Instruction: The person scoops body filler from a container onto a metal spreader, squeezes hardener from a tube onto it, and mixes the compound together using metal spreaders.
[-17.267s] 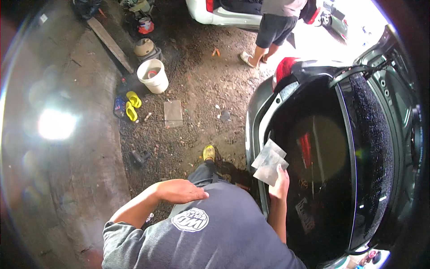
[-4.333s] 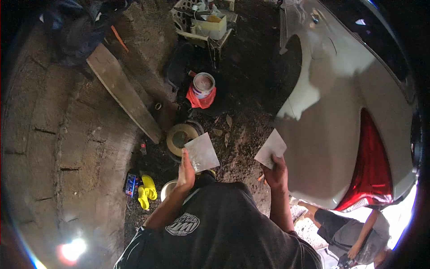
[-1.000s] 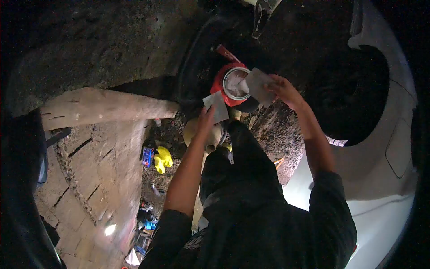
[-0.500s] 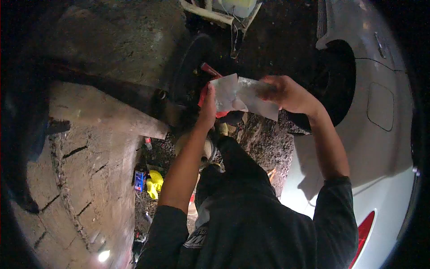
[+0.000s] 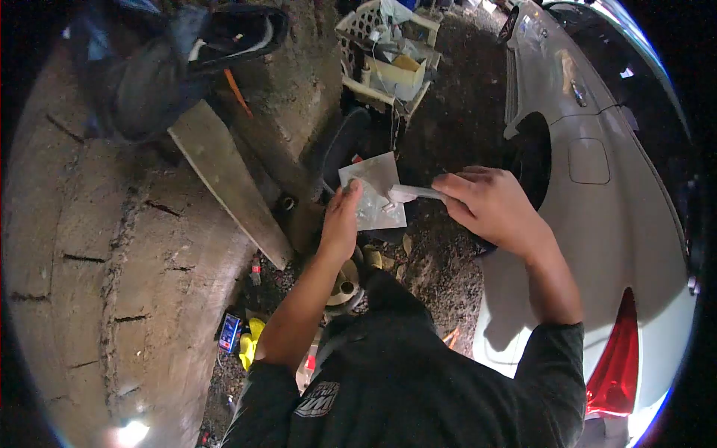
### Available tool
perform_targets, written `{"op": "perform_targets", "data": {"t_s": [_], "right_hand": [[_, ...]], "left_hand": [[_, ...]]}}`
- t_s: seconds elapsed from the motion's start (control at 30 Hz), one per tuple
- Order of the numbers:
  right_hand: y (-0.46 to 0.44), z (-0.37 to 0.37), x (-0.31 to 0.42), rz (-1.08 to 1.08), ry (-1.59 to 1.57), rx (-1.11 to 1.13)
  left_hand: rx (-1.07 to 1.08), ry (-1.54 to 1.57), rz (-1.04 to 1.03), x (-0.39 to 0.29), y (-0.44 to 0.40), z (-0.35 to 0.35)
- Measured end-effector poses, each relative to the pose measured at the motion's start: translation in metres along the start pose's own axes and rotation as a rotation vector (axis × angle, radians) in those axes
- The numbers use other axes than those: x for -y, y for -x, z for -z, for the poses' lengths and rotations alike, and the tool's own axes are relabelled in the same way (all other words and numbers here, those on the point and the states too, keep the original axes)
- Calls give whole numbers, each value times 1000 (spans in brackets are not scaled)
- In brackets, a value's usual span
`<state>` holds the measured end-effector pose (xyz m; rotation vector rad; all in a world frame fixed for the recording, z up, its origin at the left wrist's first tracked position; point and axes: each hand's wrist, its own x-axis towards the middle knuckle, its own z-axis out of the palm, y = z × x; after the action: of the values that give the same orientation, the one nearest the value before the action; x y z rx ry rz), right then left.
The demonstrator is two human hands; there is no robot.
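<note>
My left hand (image 5: 341, 224) grips a thin, light-grey square plate (image 5: 373, 168) by its left edge, with the thumb on its face. Smears of pale paste mark the plate. In my right hand (image 5: 493, 205) is a flat scraper (image 5: 424, 192), seen nearly edge-on, its tip over the plate's right side. A lump of whitish paste (image 5: 401, 196) clings to that tip. The fingers of the right hand are closed round the scraper's far end.
A white car (image 5: 515, 299) with a red tail light (image 5: 618, 366) stands close on the right. A wooden plank (image 5: 231, 183) lies to the left. Ahead is a pale plastic crate (image 5: 358, 89) holding a box. A yellow cloth (image 5: 249, 345) and a blue packet (image 5: 229, 332) lie low left.
The scraper has turned from face-on to nearly edge-on, and paste now shows at its tip. Both hands sit lower in view. The camera has tilted, showing more of the crate and car.
</note>
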<state>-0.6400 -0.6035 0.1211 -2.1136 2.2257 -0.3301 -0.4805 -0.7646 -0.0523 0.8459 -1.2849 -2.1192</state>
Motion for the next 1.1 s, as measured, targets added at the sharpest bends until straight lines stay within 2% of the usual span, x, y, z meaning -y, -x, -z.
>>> {"op": "perform_targets", "data": {"t_s": [0.07,0.17,0.27,0.3,0.33,0.5,0.57,0.63,0.7,0.83,0.97,1.07,1.1], "right_hand": [[17,3,24,-23,107,-34],[37,-9,55,-113,31,-137],[54,-41,67,-65,-115,-253],[62,-64,61,64,-201,-266],[64,-76,68,103,-231,-284],[76,-133,108,53,-362,-407],[76,-145,113,73,-361,-390],[80,-148,116,106,-329,-350],[83,-152,116,148,-294,-322],[83,-156,118,207,-291,-273],[77,-152,116,301,-272,-231],[72,-155,108,328,-286,-218],[70,-153,105,319,-292,-220]], "left_hand": [[-77,-2,-22,-1,15,14],[69,298,58,-39,58,11],[107,288,204,-64,101,13],[92,293,209,-65,111,14],[74,300,213,-66,120,14],[-74,317,87,-38,156,20],[-164,273,108,-30,167,27],[-70,232,-20,-9,176,38],[-43,233,-56,5,180,44],[-161,344,37,20,192,47],[-281,740,308,6,194,51],[-200,680,253,10,197,60],[-203,624,178,15,198,64]]}}
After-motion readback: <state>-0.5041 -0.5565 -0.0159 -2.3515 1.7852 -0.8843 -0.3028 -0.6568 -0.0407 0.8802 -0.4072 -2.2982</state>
